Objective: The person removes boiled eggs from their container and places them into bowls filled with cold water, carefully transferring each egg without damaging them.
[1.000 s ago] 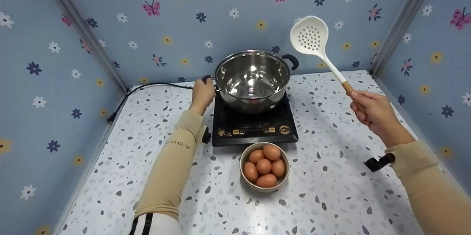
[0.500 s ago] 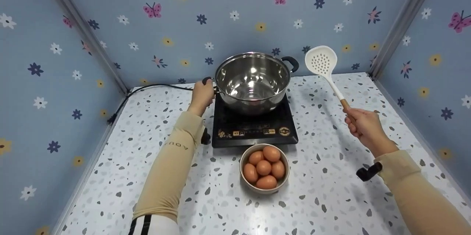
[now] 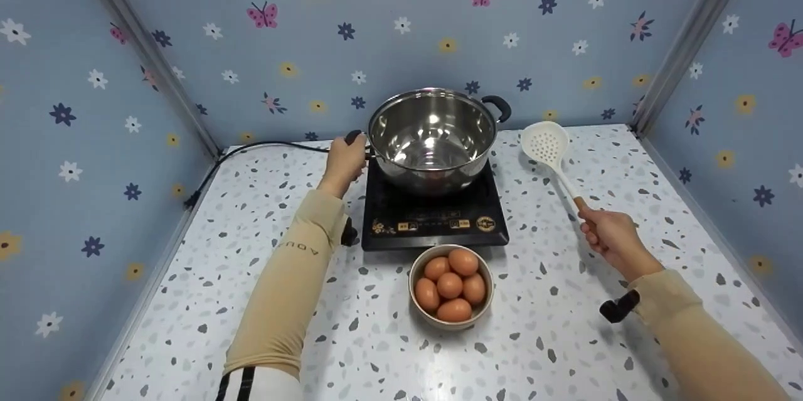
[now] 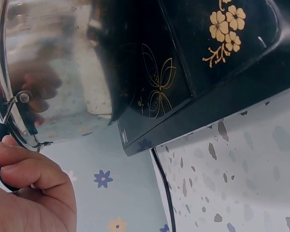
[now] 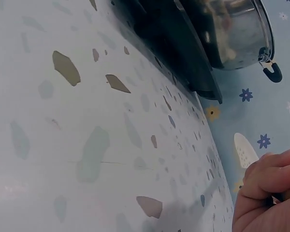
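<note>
A shiny steel pot (image 3: 433, 178) with two black handles stands on a black induction cooktop (image 3: 433, 239). My left hand (image 3: 345, 159) grips the pot's left handle; the left wrist view shows my fingers (image 4: 31, 169) curled round it. In my right hand (image 3: 611, 235) is a white slotted skimmer (image 3: 544, 142), held by its wooden handle. Its perforated head points away from me, to the right of the pot and low over the table. The pot's inside shows only bare, reflective metal.
A bowl (image 3: 452, 326) of several brown eggs (image 3: 450, 285) sits just in front of the cooktop. A black power cord (image 3: 270, 142) runs left along the back of the speckled table (image 3: 552, 338). Flower-patterned walls (image 3: 401, 12) close in the back and both sides.
My right hand has come down and a little left, lowering the skimmer from in front of the back wall toward the table. My left hand stays on the pot handle.
</note>
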`<state>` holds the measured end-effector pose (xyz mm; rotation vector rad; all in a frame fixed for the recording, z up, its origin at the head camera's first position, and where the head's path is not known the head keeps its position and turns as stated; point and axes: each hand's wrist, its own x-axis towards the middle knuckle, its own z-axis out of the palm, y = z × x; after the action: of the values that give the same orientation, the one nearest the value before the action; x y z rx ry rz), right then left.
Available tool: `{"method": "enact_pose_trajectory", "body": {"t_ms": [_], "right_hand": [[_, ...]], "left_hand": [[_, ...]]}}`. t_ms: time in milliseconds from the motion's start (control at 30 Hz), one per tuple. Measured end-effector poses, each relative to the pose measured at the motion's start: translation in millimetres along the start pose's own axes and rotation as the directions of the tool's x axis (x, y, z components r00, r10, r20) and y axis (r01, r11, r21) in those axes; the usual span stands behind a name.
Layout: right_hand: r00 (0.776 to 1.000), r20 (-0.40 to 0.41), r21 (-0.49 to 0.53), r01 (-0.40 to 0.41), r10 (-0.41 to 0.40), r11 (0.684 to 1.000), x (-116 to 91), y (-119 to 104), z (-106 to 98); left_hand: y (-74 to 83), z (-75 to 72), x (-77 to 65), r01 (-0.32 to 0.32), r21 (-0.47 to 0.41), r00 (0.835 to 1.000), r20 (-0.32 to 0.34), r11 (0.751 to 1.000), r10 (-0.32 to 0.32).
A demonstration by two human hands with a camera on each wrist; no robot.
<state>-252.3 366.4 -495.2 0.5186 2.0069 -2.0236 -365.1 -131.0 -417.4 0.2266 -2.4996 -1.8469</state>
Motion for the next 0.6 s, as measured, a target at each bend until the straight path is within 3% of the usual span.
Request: {"method": "enact_pose_trajectory", "body": {"t_ms": [267,600], "right_hand": [[0.999,-0.024,-0.052,-0.040,0.039,0.998,4.0,8.2,1.7],[0.996,-0.041,-0.030,-0.081,0.080,0.996,9.0,15.2,6.6]], "left_hand": [[-2.3,-2.7,-8.0,0.006,0.068,0.999,-0.044,0.998,-0.003],[-9.0,-5.5,-14.5,-0.020,0.113,0.993,-0.112,0.993,0.032]]}}
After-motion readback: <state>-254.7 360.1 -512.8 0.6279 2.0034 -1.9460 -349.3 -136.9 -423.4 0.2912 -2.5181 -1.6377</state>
